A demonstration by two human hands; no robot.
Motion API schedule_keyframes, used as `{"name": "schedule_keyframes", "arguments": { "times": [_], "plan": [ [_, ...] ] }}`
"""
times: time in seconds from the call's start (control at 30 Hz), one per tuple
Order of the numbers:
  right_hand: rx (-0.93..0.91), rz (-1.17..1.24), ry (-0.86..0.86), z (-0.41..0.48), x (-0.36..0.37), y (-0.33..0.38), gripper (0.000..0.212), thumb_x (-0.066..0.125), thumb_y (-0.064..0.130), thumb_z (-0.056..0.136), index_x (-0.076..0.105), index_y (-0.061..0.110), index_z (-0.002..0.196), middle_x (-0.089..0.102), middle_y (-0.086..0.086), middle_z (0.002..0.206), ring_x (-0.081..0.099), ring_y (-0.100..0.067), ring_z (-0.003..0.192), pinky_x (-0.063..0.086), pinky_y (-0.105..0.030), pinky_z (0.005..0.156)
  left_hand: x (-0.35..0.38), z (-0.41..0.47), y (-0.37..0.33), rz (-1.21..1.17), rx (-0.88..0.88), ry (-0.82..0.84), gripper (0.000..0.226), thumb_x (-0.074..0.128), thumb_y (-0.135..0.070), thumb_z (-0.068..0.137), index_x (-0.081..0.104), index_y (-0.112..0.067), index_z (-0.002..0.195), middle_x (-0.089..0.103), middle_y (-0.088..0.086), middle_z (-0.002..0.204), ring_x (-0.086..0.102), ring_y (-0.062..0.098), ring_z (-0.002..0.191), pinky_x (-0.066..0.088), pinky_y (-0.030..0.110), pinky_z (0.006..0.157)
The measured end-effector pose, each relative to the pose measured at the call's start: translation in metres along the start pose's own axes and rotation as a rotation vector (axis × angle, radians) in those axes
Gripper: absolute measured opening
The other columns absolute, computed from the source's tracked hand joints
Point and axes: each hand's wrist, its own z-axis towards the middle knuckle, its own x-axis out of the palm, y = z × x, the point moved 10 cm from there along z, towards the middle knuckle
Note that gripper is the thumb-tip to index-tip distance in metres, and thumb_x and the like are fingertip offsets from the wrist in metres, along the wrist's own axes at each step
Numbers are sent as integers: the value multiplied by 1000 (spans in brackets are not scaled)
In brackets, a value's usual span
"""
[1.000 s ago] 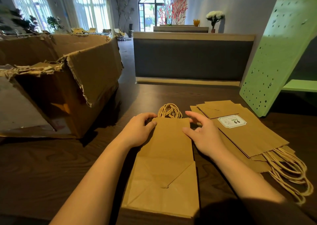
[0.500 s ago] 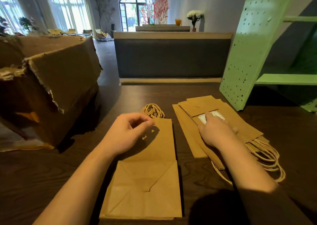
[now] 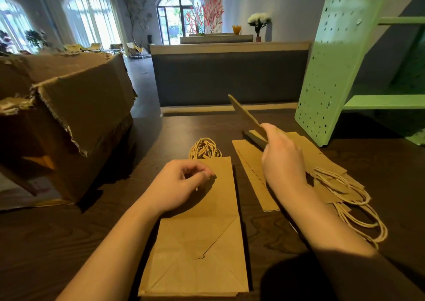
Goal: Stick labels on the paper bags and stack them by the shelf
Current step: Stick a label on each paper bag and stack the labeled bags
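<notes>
1 flat paper bag (image 3: 197, 250) centre on table (image 3: 69, 243). L hand (image 3: 181, 185) over it, fingers curled; can't tell if pinching anything. At right by green shelf (image 3: 333, 71): bag stack (image 3: 253, 179), count unclear. R hand (image 3: 282, 165), flat on label 0.5 s ago, now grips top bag (image 3: 247, 117), tilted up; label hidden. 1 torn cardboard box (image 3: 85, 107) left.

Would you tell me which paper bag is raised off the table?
The top bag of the stack by the shelf, tilted up in the right hand; the near bag under the left hand lies flat.
</notes>
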Motion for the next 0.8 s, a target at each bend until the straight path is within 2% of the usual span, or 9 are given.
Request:
{"name": "schedule_keyframes", "arguments": {
  "times": [0.07,0.13,0.2,0.27,0.37,0.47,0.6,0.7,0.8],
  "plan": [
    [-173,170,-159,-5,-20,18,52,54,-5,95,49,15,142,62,-6,123,61,-22,107,54,-35,83,-9,0,5,-72,-43,-79,23,54,-25,104,77,-24,100,70,-9,70,62,5,65,48,19,69],
    [-372,255,-257,-16,-32,33,51,51,-12,91,53,8,138,62,-9,125,57,-22,117,50,-30,100,-14,3,17,-317,-125,-150,32,47,-28,107,75,-13,105,71,6,74,63,20,66,49,33,71],
    [-529,284,-233,-27,-30,50,46,49,-11,88,58,4,131,64,-12,123,54,-23,123,36,-28,115,-11,3,30,-735,-248,-193,51,39,-38,108,67,4,112,69,21,80,63,32,68,46,38,64],
    [-656,318,-141,-38,-21,68,35,47,-6,89,64,3,119,67,-11,113,58,-21,116,32,-35,119,-3,-1,34,-1142,-383,-135,71,30,-54,106,60,9,118,71,27,94,72,36,76,54,36,61],
    [-701,386,-58,-43,-11,77,22,46,-1,89,65,4,100,64,-6,98,60,-17,99,29,-40,121,2,-7,32,-1539,-466,-10,88,32,-72,97,67,5,124,66,29,126,71,41,107,61,45,83],
    [-632,429,-83,-37,-12,66,22,55,-17,85,66,2,90,64,-6,94,60,-17,96,28,-39,120,-3,-9,39,-1477,-482,19,81,45,-65,95,56,2,140,60,25,139,61,40,124,47,50,108],
    [-479,614,-36,-33,-13,54,42,54,-28,77,66,12,82,69,5,97,61,-5,111,40,-35,114,-11,-6,38,-1274,-426,-31,46,61,-26,94,63,-11,137,67,17,131,67,30,111,55,39,96],
    [-249,754,143,-26,2,42,49,58,-19,85,63,28,70,67,20,115,53,2,126,43,-24,108,-9,-5,33,-1119,-367,-24,42,58,-19,96,62,-11,137,66,17,133,62,37,123,46,51,108],
    [-103,928,400,-22,18,39,51,61,-17,85,67,28,62,57,18,138,52,5,127,44,-16,101,-13,-4,37,-1066,-363,-108,41,57,-10,98,57,-6,138,71,17,120,70,35,106,57,46,95]
  ]
}}
